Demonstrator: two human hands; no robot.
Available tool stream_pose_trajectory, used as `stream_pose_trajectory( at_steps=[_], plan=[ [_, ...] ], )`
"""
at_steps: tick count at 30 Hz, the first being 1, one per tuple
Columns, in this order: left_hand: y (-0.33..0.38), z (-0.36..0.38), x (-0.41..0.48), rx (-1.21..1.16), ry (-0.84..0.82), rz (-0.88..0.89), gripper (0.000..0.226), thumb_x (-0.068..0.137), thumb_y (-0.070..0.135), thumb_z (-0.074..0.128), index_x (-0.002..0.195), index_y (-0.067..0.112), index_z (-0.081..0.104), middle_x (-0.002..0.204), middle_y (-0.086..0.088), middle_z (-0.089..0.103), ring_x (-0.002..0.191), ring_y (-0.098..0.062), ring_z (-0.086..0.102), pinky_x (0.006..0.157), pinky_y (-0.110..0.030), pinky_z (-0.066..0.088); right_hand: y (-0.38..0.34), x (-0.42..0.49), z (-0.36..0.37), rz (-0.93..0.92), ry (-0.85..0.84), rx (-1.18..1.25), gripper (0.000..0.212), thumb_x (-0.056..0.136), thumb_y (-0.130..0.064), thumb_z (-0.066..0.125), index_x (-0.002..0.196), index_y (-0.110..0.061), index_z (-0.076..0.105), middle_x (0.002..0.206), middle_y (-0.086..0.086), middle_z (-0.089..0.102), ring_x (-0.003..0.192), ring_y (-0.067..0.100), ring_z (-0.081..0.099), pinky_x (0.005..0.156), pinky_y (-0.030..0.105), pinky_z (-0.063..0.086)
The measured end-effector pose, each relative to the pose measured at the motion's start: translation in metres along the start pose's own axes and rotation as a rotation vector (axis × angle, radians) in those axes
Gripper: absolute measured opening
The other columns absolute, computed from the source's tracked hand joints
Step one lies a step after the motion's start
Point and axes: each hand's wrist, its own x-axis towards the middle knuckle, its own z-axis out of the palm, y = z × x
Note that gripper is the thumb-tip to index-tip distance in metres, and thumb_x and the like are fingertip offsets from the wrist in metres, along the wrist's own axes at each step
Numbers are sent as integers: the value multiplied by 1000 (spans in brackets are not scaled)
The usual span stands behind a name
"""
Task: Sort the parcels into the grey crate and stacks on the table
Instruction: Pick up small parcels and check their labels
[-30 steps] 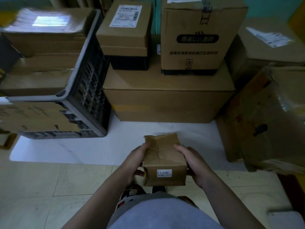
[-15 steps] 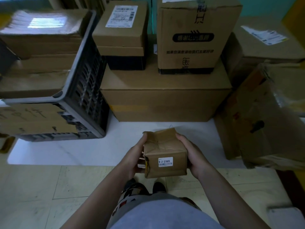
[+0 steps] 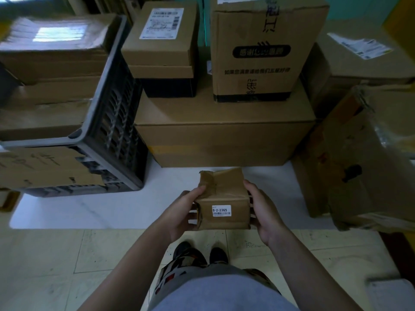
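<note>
A small crumpled brown parcel [image 3: 224, 198] with a white label reading 9-2-2365 is held above the near edge of the white table [image 3: 125, 207]. My left hand [image 3: 182, 212] grips its left side and my right hand [image 3: 265, 212] grips its right side. The grey crate [image 3: 112, 113] stands at the left of the table with flat cardboard parcels [image 3: 49, 63] stacked inside. A wide cardboard box [image 3: 224, 135] sits at the table's back, carrying a small labelled box [image 3: 161, 46] and a tall printed box [image 3: 260, 50].
Large cardboard boxes [image 3: 359, 158] crowd the right side, one leaning and torn. Another box with a white label [image 3: 363, 55] stands behind them. A cardboard sheet [image 3: 40, 167] leans on the crate's front. Tiled floor and my shoes [image 3: 202, 254] lie below.
Both hands have lifted the small parcel a little and moved it forward toward the table. Its labelled face has tipped up toward me.
</note>
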Motion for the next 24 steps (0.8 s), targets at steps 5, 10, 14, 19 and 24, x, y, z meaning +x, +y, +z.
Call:
stream_pose_trajectory(
  at_steps=[5,10,14,19,24],
  plan=[
    [1,1,4,-22,7,5,41,96,50,55,118,15,58,101,-11,65,96,-28,64,82,-43,56,4,1,0,32,11,-12,44,90,-63,51,111,-26,64,102,2,73,97,24,67,94,46,51],
    [-4,-9,7,-19,23,66,29,86,14,63,115,11,59,102,-6,66,93,-25,62,78,-40,51,5,0,-3,4,-21,110,21,92,-16,57,111,-15,66,108,9,71,93,22,65,72,32,49],
    [-4,-12,4,-9,15,107,47,86,1,60,125,26,54,114,-7,70,108,-26,65,93,-45,51,5,-1,1,-55,-14,85,37,85,6,56,117,-12,58,116,9,66,105,25,62,79,34,50],
    [-3,-13,0,-46,-40,153,57,75,28,70,128,17,55,128,-7,62,118,-25,58,103,-60,46,2,-10,8,-134,-46,-36,27,90,-22,67,113,-14,55,113,2,64,100,13,60,76,28,46],
    [4,-16,0,-124,-65,126,65,84,71,50,127,24,64,129,-7,62,121,-33,57,93,-60,52,-1,-14,9,-134,-52,-56,53,82,-68,49,108,-23,57,112,-2,64,103,8,60,86,35,49]
  ],
)
